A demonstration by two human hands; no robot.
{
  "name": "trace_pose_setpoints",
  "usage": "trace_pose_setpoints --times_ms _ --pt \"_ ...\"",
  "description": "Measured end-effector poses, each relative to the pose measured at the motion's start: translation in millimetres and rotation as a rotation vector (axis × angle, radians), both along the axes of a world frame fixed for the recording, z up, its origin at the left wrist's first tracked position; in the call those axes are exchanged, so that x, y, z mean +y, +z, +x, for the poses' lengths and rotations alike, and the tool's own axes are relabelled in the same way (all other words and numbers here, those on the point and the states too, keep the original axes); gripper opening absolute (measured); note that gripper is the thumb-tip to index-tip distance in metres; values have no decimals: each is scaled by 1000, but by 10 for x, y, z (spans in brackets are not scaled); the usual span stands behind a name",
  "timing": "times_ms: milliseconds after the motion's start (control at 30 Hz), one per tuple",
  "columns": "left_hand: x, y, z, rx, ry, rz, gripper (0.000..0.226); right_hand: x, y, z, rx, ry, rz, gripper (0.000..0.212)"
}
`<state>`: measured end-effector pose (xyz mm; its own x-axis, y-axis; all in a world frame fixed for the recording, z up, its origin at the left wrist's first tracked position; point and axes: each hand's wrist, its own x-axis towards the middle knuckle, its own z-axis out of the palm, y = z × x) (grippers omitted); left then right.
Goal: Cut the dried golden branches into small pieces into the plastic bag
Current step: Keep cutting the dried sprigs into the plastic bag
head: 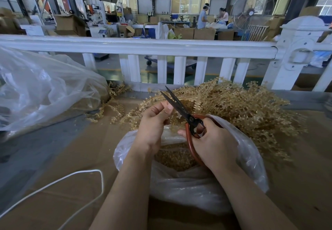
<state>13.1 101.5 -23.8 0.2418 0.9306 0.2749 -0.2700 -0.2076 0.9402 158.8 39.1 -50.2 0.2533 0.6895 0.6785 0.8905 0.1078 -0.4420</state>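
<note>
Above the bag [188, 184], the left hand [152, 127] pinches a branch [181, 104] running rightward across the blades; the right hand [212, 143] grips the scissors [181, 109], blades slightly parted, pointing away toward the pile [242, 107] beyond the bag
</note>
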Motion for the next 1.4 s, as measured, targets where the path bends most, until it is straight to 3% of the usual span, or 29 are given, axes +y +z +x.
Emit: trace_pose_setpoints --times_ms 500,600,833,1100,1200,1400 --pt "35 -32 16 -22 18 -40 18 31 -50 32 -3 8 -14 49" --pt "50 -64 14 1 26 -69 25 46 -65 37 82 47 -51 39" --pt "34 -75 38 112 -23 -115 12 92 -53 87 478 190 -127 20" --pt "-19 -45 73 152 -88 -133 2 77 -28 82 555 282 -143 20" --pt "-20 -49 60 102 -87 -181 14 76 -22 67 535 299 -140 18" --pt "-7 -55 65 51 -51 -196 12 79 -35 57 518 299 -126 23"
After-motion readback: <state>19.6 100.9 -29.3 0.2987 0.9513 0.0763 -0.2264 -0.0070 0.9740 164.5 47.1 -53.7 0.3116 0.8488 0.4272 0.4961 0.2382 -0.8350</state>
